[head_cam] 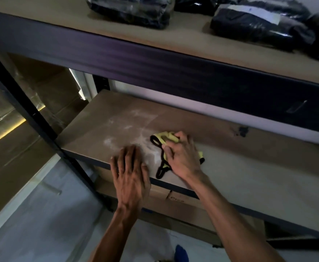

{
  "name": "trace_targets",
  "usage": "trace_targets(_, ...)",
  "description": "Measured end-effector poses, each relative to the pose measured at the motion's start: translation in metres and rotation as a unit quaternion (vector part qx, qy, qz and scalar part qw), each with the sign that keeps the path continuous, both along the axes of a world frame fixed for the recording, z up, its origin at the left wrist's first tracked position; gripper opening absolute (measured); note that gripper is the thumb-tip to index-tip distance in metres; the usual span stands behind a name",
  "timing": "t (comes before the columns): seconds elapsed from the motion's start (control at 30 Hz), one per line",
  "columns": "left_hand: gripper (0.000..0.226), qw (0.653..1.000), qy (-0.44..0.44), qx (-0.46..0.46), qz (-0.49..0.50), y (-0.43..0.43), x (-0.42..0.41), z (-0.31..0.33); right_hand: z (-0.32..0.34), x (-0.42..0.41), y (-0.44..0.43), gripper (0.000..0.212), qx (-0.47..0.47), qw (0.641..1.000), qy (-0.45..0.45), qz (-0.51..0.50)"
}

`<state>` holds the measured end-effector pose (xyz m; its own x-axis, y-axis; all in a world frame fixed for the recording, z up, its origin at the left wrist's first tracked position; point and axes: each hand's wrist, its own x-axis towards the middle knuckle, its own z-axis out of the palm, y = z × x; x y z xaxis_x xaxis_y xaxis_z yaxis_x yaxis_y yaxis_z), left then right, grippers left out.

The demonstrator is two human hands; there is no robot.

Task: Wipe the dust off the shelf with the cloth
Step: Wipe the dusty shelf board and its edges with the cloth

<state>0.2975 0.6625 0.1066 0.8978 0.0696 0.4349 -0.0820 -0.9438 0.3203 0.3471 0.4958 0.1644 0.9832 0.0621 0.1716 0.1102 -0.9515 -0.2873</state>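
Note:
The brown middle shelf [249, 167] carries patches of white dust [132, 129] on its left half. A yellow cloth with a black edging [164, 138] lies bunched on the board just right of the dust. My right hand [181, 157] presses down on the cloth and grips it, hiding most of it. My left hand [129, 174] lies flat on the shelf's front edge, fingers spread, beside the cloth and touching the dust's near fringe.
The upper shelf [173, 40] juts out above, holding dark plastic-wrapped bundles [258, 21]. A black metal upright [32, 114] stands at the left. A dark smudge [241, 131] marks the board at right. Cardboard boxes [173, 205] sit below the shelf.

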Motion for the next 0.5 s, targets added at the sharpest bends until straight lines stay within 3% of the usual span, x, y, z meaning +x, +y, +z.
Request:
trace_targets(0.1, 0.056, 1.0, 0.01, -0.009, 0.001, 0.0, 0.0, -0.001, 0.007, 0.0, -0.015, 0.037, 0.024, 1.0, 0.017, 0.012)
trace_targets(0.27, 0.055, 0.999, 0.014, -0.028, 0.005, -0.008, -0.005, 0.003, -0.002, -0.003, -0.037, 0.035, 0.003, 0.997, -0.007, -0.075)
trace_targets(0.37, 0.056, 0.999, 0.019, -0.045, 0.006, -0.017, -0.013, 0.002, -0.005, -0.015, -0.021, 0.036, 0.003, 1.0, -0.014, -0.023)
trace_targets(0.5, 0.055, 0.998, 0.031, -0.055, -0.013, -0.036, -0.023, 0.001, 0.006, -0.024, -0.034, 0.032, 0.087, 0.995, -0.008, 0.04)
